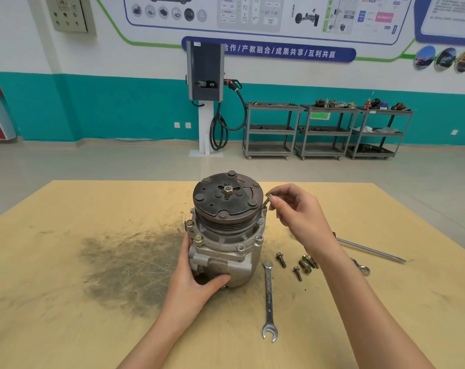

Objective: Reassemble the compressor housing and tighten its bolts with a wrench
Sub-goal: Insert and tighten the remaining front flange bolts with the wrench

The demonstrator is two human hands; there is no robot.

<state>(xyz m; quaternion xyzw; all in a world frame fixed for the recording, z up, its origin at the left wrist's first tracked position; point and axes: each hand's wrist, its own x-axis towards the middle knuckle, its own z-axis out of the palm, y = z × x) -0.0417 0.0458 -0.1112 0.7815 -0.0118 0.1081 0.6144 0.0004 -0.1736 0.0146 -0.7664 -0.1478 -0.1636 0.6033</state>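
Grey compressor [226, 243] upright on table, wrench [269, 296] flat beside, 4 loose bolts [298, 265]

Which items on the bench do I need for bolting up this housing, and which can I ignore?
Needed: compressor, bolt pinched in right hand, loose bolts, wrench, left hand steadying the body.

Ignore: screwdriver, ring spanner, shelf carts, charger.

Vocational auto-training workshop. Wall posters [252, 14] show car parts and system diagrams, a charging post [205, 73] with cable stands against the teal-and-white wall, three metal carts [327, 130] hold engine parts. Scuffed, grease-stained workbench [66, 262] carries a compressor [226, 235], wrench [269, 296], loose bolts [298, 265].
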